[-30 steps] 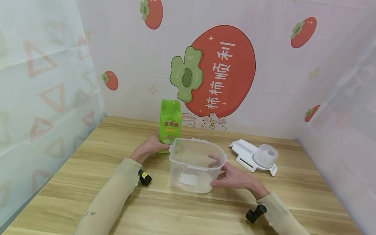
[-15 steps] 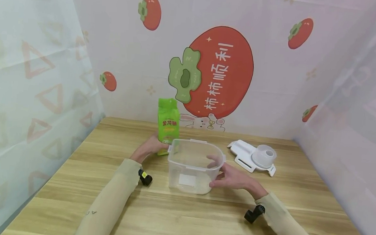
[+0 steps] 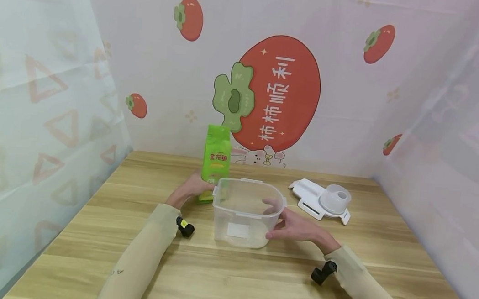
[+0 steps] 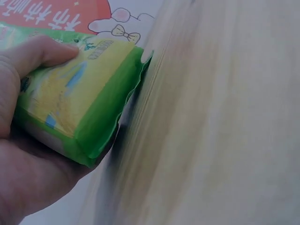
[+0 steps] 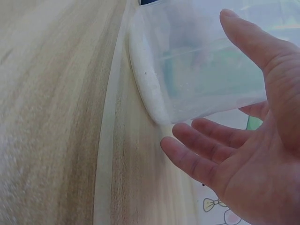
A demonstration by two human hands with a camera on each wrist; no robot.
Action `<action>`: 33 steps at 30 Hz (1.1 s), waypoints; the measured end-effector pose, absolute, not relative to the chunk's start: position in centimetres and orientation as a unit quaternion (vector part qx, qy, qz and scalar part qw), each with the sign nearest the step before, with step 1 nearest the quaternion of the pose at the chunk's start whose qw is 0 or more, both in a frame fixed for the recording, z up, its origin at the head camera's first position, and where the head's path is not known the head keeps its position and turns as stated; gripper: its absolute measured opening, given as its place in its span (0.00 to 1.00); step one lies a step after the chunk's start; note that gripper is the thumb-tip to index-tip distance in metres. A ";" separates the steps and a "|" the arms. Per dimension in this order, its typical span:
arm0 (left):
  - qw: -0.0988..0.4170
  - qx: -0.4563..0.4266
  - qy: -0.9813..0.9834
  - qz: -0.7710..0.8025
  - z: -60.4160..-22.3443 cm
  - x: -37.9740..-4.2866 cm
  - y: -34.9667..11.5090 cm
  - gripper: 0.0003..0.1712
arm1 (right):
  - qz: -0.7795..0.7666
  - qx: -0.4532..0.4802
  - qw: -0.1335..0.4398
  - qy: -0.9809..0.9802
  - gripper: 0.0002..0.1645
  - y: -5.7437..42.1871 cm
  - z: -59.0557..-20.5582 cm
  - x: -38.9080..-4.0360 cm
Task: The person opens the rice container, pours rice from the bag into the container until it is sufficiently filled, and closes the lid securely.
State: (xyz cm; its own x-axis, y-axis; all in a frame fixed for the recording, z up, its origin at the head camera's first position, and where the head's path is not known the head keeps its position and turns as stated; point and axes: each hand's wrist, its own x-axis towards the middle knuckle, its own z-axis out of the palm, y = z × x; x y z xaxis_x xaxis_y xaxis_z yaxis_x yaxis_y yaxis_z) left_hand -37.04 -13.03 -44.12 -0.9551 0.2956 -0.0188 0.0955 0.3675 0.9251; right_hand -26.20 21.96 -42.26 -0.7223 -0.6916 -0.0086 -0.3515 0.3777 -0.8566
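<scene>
A bright green packaged bag (image 3: 216, 159) with red Chinese lettering stands behind and left of a clear plastic container (image 3: 239, 218). My left hand (image 3: 192, 188) grips the bag low on its left side; in the left wrist view, its thumb presses the yellow printed face (image 4: 89, 89), and the bag's end is close to the table. The container is uncovered, with a white label (image 3: 237, 230) on its front. My right hand (image 3: 294, 225) holds its rounded right end, thumb in front and fingers behind, seen through the wall. The right wrist view shows the container's whitish base (image 5: 145, 79).
A white lid (image 3: 312, 197) with a translucent cup (image 3: 336, 198) on it lies at the back right of the wooden table (image 3: 215, 280). Black wrist cameras, left (image 3: 185, 228) and right (image 3: 323, 272), hang by the sleeves. Printed cloth walls stand behind and at both sides.
The green bag has shifted slightly toward the front with my left hand, its lower end sitting lower in view. The head view has drifted a little; the right hand and container keep their place.
</scene>
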 end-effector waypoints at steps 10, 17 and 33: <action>0.105 0.100 0.811 0.566 -43.9 -36.4 -13.4 0.26 | -0.464 -0.324 0.190 0.803 0.51 21.7 -42.3 -26.1; 0.108 0.075 0.797 0.589 -43.9 -36.5 -14.0 0.26 | -0.466 -0.329 0.192 0.799 0.51 21.6 -42.3 -26.1; 0.124 0.093 0.770 0.619 -43.0 -36.2 -15.3 0.31 | -0.462 -0.329 0.191 0.801 0.52 21.7 -42.2 -26.1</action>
State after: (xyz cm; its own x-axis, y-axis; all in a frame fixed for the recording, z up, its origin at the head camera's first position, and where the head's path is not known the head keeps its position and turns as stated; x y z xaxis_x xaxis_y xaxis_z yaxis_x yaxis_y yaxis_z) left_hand -36.22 -15.27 -43.04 -0.9519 0.2969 -0.0756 -0.0099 0.2168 0.9762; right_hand -26.10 21.69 -42.21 -0.7107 -0.7035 -0.0026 -0.3496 0.3565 -0.8664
